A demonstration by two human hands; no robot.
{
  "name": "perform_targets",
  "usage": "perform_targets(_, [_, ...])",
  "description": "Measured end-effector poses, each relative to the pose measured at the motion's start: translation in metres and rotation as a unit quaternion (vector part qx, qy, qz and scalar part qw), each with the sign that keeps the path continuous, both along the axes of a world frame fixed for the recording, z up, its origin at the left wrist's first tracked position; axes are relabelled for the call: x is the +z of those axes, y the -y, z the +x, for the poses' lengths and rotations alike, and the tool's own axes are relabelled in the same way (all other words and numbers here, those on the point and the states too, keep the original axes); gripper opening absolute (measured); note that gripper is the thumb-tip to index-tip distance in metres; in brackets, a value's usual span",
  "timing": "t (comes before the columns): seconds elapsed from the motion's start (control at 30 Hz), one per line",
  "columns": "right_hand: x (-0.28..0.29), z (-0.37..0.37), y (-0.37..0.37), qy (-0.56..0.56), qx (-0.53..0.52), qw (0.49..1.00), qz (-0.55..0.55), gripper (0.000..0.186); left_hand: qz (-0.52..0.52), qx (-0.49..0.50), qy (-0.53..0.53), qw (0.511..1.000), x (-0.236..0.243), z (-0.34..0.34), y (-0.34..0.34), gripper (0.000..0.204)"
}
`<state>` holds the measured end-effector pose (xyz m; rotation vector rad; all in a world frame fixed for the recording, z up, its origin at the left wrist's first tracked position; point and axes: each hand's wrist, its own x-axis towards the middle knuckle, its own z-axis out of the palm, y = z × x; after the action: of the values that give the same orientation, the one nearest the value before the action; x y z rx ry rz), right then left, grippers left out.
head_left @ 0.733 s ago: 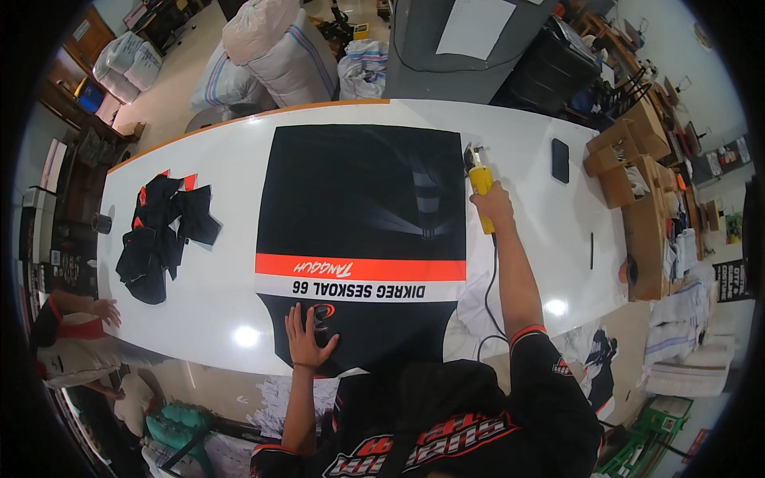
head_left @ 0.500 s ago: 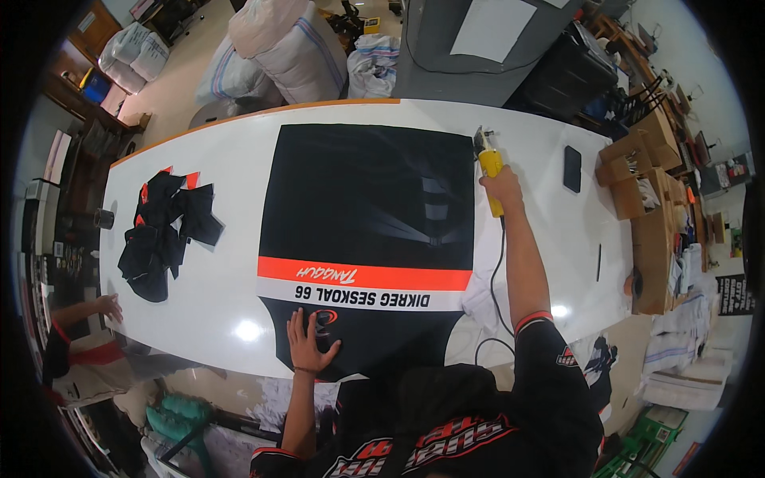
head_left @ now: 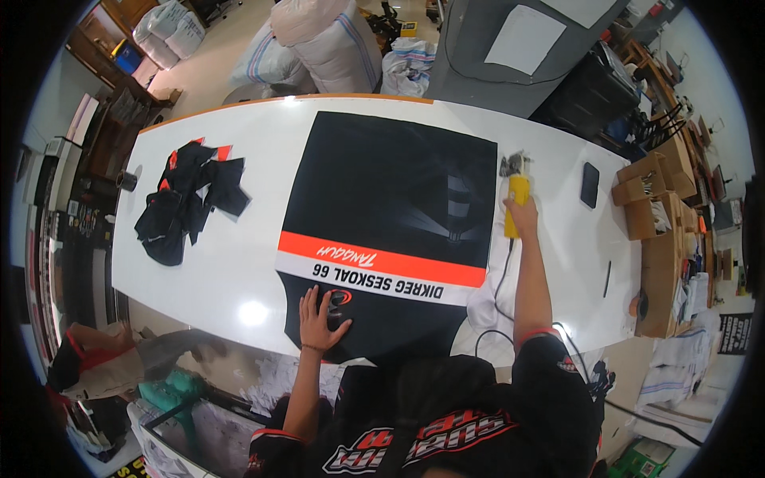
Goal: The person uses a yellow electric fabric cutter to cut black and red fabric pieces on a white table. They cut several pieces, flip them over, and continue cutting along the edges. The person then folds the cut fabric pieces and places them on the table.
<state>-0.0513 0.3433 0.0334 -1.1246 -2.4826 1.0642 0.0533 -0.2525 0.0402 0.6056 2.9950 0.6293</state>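
Note:
A large black fabric panel (head_left: 390,191) with an orange and a white stripe lies flat on the white table (head_left: 239,263). My left hand (head_left: 321,314) presses flat on the panel's near edge, fingers spread. My right hand (head_left: 521,215) grips a yellow-handled electric cutting tool (head_left: 517,191) at the panel's right edge, its metal head pointing away from me. The tool's black cord (head_left: 498,287) trails back along my right arm toward my body.
A pile of black and orange fabric pieces (head_left: 185,199) lies on the table's left part. A dark phone (head_left: 590,185) and a pen (head_left: 607,279) rest on the right. Cardboard boxes (head_left: 649,191) stand beyond the right end. Stuffed sacks (head_left: 319,40) sit behind the table. Another person (head_left: 96,366) is at the lower left.
My right hand and the cutting tool have shifted slightly along the panel's right edge. My left hand stays pressed on the fabric.

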Motion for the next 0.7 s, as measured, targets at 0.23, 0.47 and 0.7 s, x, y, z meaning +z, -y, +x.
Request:
perform_targets(0.23, [0.017,0.209,0.063,-0.026,0.0,0.968,-0.251,0.043,0.011,0.0,-0.02,1.0,0.001,0.001,0.0,0.087])
perform_targets(0.47, [0.073,0.358,0.108,0.088,-0.099,0.886,-0.444,0.033,0.032,0.029,-0.042,0.998,-0.005,0.003,0.002,0.086])
perform_targets(0.7, [0.054,0.365,0.092,0.035,-0.135,0.88,-0.454,0.037,-0.001,0.083,-0.091,0.992,-0.01,-0.025,-0.017,0.089])
